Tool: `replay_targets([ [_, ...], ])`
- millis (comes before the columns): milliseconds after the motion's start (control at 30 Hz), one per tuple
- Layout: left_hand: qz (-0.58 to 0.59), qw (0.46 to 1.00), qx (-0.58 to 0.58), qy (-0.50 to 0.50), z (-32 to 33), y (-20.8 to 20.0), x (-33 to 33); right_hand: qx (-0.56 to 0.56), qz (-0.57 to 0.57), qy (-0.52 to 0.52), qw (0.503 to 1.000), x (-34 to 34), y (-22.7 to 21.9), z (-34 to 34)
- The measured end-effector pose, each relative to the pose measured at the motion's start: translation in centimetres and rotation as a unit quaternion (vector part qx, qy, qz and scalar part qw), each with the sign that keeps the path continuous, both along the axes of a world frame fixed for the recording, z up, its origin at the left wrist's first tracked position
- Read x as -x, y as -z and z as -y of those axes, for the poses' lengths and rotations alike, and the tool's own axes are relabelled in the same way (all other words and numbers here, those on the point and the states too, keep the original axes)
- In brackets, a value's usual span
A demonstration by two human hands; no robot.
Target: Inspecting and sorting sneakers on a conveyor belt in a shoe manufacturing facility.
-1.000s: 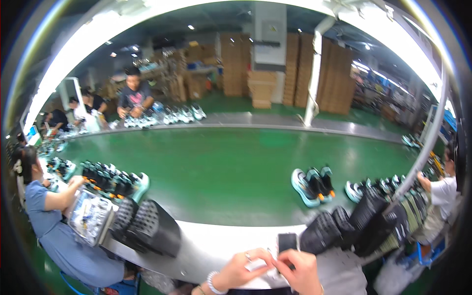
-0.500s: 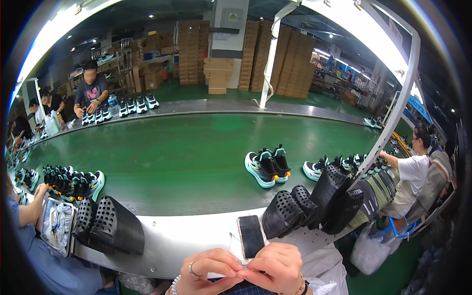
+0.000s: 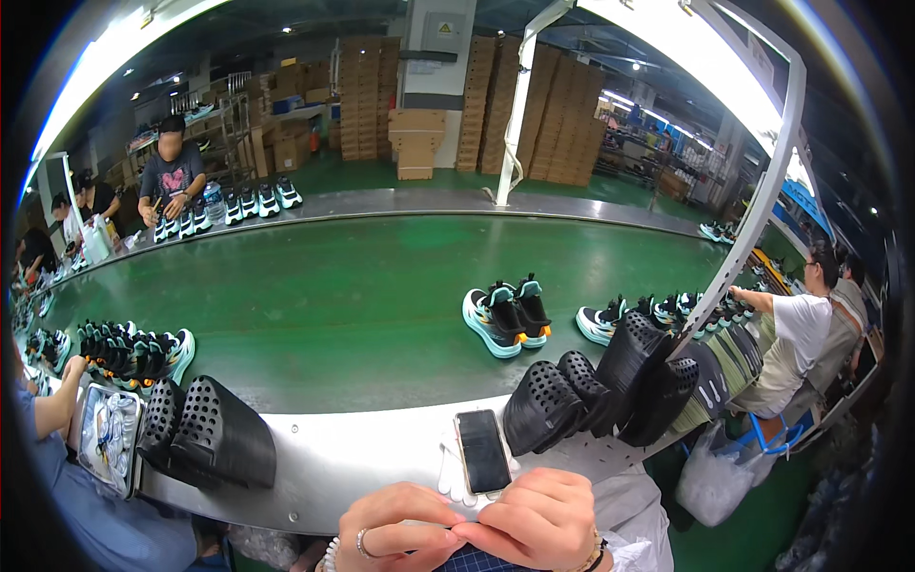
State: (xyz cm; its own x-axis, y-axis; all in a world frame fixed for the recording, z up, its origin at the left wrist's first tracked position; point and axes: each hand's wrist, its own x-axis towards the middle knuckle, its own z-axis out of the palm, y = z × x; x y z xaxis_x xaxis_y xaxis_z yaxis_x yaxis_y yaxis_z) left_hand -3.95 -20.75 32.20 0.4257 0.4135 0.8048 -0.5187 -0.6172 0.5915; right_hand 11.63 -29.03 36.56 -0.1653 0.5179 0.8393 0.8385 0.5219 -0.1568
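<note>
Left hand (image 3: 400,522) and right hand (image 3: 541,520) meet at the fingertips; whether anything small is pinched between them cannot be told. The dark-screened phone (image 3: 484,453) lies just beyond, partly over a white glove (image 3: 450,472) on the metal bench (image 3: 353,443). Steady wrists and light fingertip pressure probably serve best here.

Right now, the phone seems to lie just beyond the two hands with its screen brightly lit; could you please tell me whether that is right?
Not quite: the screen is dark, not brightly lit, as the head view shows. The phone does lie just beyond the left hand and the right hand.
</note>
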Motion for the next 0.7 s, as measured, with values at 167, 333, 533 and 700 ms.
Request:
replay_targets([
  [167,-0.077,0.984,-0.11,-0.117,-0.2,-0.7,0.2,0.051,0.028,0.051,0.997,0.7,-0.9,0.7],
  [333,-0.107,0.984,-0.098,-0.101,0.2,-1.1,0.5,0.102,0.065,0.101,0.988,0.7,0.9,0.3],
  [533,-0.172,0.971,-0.076,-0.151,0.1,-0.4,0.3,0.142,0.074,0.125,0.979,0.3,1.3,0.1],
  [700,-0.178,0.965,-0.094,-0.169,0.2,-0.4,0.3,0.168,0.11,0.12,0.972,0.3,1.0,0.3],
])
